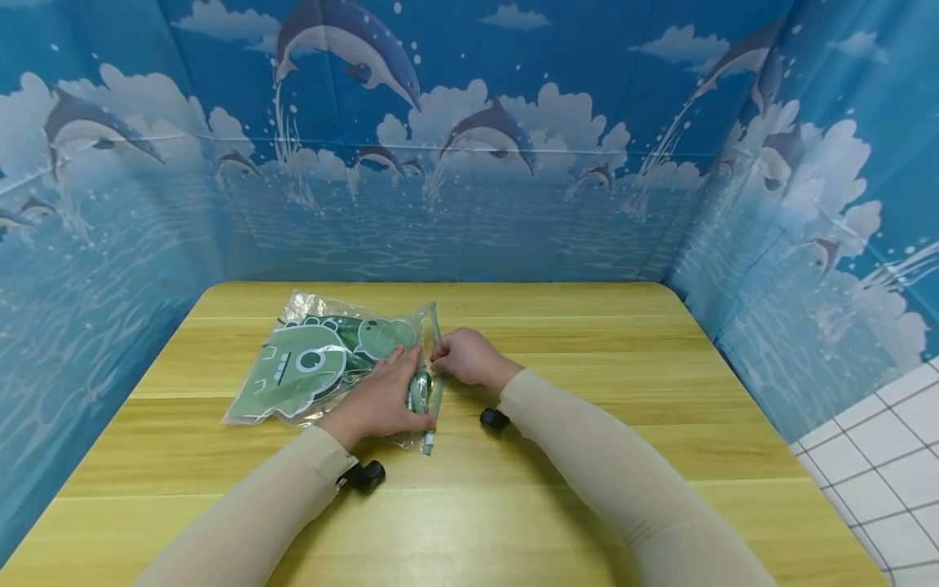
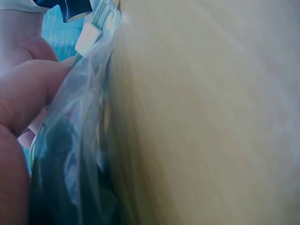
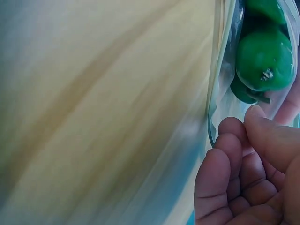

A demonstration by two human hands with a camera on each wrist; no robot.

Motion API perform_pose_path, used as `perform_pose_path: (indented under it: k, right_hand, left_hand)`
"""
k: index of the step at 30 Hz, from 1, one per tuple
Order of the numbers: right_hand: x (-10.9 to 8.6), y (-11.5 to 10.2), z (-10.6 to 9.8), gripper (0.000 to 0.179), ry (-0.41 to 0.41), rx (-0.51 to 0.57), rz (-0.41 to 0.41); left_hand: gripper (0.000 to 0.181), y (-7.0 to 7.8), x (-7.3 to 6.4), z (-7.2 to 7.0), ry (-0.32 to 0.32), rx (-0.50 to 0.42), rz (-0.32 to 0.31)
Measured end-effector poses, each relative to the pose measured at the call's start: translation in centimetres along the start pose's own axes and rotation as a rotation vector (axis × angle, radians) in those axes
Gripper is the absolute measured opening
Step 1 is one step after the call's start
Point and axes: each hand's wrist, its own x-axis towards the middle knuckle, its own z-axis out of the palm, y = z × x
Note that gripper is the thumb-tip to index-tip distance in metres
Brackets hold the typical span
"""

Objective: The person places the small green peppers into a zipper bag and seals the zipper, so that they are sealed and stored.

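Note:
A clear slider zip bag [image 1: 297, 371] with a green one-eyed cartoon print lies left of centre, its zip edge facing right. My left hand [image 1: 389, 395] rests on it with fingers stretched out over the plastic and the thumb along the zip edge. Beside that thumb, in the left wrist view, sits the white slider [image 2: 88, 38]. My right hand [image 1: 473, 357] pinches the far part of the zip edge between thumb and curled fingers. Through the bag's mouth, the right wrist view shows shiny green rounded items [image 3: 265, 61], one like a pepper.
The bag lies on a yellow wood-grain table [image 1: 587, 456]. A blue dolphin-print curtain [image 1: 455, 212] hangs along the table's back and sides. White floor tiles [image 1: 888, 456] show at the right. Black wrist cameras sit below both hands.

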Motion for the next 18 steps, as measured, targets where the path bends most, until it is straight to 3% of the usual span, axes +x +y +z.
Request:
perform_pose_path:
  k: [8, 18]
  right_hand:
    - [-0.7, 0.4, -0.6, 0.015, 0.017, -0.016, 0.010]
    - [-1.8, 0.8, -1.4, 0.022, 0.039, 0.048, 0.025]
  left_hand:
    - [0.128, 0.2, -0.1, -0.1, -0.005, -0.026, -0.003]
    - [0.128, 0.2, -0.3, 0.1, 0.017, -0.029, 0.014]
